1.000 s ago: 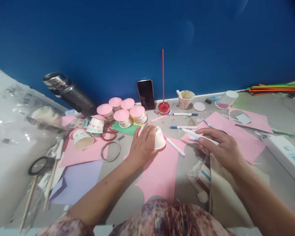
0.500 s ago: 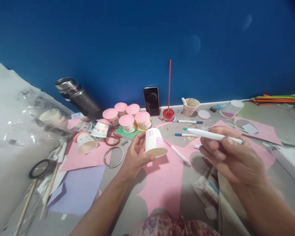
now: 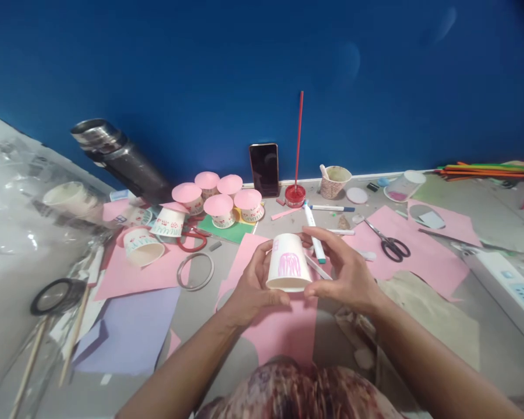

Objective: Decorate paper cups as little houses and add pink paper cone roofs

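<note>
A white paper cup [image 3: 289, 263] with pink drawn marks is tilted, its open rim toward me. My left hand [image 3: 255, 285] grips its left side, the thumb along the rim. At the cup's right edge is my right hand [image 3: 347, 270], thumb and fingers around that side. A white marker with a teal tip end [image 3: 314, 235] slants by the right fingers; whether they hold it or it lies behind them is hard to tell. Pink paper [image 3: 283, 331] lies below the cup. Several cups with pink paper tops [image 3: 219, 205] stand on and near green paper [image 3: 231, 231].
A black flask [image 3: 126, 163] leans at the back left. A phone [image 3: 264, 170] stands near the wall, beside a red stick in a red base [image 3: 295, 196]. Black-handled scissors [image 3: 395, 249] lie right. A power strip [image 3: 510, 285] sits at the far right, purple paper [image 3: 131, 331] at left.
My right hand has moved left and down to the cup, and the marker has gone from level to steep. The cup has turned, showing its pink drawing more. The view has shifted right, exposing the scissors.
</note>
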Available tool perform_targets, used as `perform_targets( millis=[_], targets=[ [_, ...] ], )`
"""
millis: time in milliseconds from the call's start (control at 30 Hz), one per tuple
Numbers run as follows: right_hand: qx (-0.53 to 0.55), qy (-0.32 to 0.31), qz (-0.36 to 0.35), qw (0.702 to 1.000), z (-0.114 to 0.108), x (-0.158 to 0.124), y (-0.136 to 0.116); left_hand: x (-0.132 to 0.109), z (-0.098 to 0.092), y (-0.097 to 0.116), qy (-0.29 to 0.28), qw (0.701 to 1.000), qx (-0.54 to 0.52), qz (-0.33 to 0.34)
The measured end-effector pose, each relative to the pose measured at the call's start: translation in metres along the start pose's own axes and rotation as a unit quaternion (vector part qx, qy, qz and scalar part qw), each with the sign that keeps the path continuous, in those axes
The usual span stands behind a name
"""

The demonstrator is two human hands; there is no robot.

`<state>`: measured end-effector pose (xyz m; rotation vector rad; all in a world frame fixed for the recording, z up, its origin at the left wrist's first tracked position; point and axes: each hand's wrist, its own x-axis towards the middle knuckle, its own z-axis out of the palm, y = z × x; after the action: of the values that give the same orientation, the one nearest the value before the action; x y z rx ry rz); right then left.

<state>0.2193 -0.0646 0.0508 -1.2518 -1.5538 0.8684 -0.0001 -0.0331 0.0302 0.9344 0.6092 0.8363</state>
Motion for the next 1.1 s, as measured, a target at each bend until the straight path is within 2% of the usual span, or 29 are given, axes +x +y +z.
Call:
perform_targets(
  millis=[133, 200, 300, 367, 433, 567, 600, 700, 867, 1100],
  targets=[
    [-0.111, -0.030, -0.060, 0.991, -0.007, 0.002, -0.005, 0.002, -0.013, 0.013, -0.041, 0.997, 0.057, 0.041],
    [-0.145, -0.054, -0.088, 0.984, -0.008, 0.001, -0.005, 0.001, -0.020, 0.022, -0.060, 0.988, 0.139, 0.031],
    [-0.154, -0.082, -0.099, 0.980, -0.009, 0.001, -0.005, -0.002, -0.024, 0.033, -0.068, 0.963, 0.259, 0.023],
    [-0.132, -0.080, -0.108, 0.982, -0.010, 0.001, -0.006, -0.004, -0.024, 0.037, -0.069, 0.948, 0.308, 0.041],
    [-0.095, -0.025, -0.126, 0.987, -0.012, 0.000, -0.010, -0.005, -0.023, 0.038, -0.062, 0.942, 0.321, 0.077],
    [-0.046, 0.178, -0.105, 0.977, -0.020, -0.011, -0.018, -0.004, -0.027, 0.036, -0.028, 0.943, 0.301, 0.136],
    [-0.026, 0.190, -0.109, 0.975, -0.022, -0.015, -0.019, -0.004, -0.028, 0.035, -0.018, 0.940, 0.311, 0.141],
    [0.013, 0.146, -0.175, 0.974, -0.023, -0.023, -0.020, -0.005, -0.028, 0.035, 0.005, 0.922, 0.358, 0.146],
    [-0.034, 0.082, -0.246, 0.965, -0.016, -0.024, -0.023, -0.006, -0.022, 0.038, 0.000, 0.908, 0.392, 0.146],
    [-0.063, 0.036, -0.257, 0.964, -0.014, -0.020, -0.030, -0.006, -0.021, 0.038, -0.002, 0.909, 0.389, 0.150]
  ],
)
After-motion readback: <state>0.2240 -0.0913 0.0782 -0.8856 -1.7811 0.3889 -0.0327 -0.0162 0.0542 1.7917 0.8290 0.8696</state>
